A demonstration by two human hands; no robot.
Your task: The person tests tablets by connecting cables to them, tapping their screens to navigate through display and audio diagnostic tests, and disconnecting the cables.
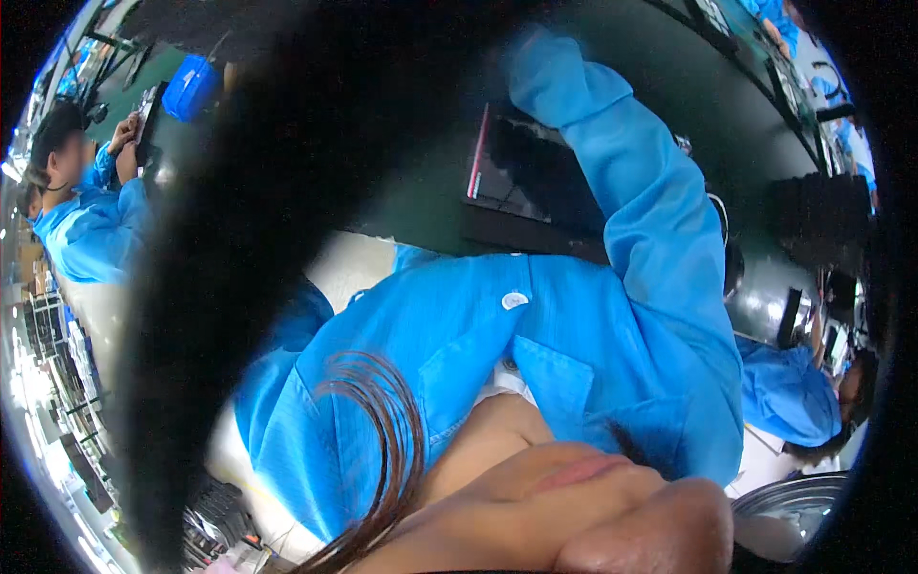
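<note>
My right arm, in a blue sleeve [660, 201], reaches forward to the far side of the picture. Past its cuff [550, 81], my right hand is lost in shadow and blur, so its fingers and anything in them cannot be made out. Close to the forearm, partly behind it, lies a black flat panel or box [545, 177] with a red and white strip along its left edge. A large, blurred dark shape [229, 249] covers much of the left half. My left hand does not show.
Green work surface [411, 206] lies around the black panel. At the far left a co-worker in blue [96, 225] handles a small object near a blue bin [191, 86]. Another person in blue [789, 392] is at the right, below a dark stack [818, 220].
</note>
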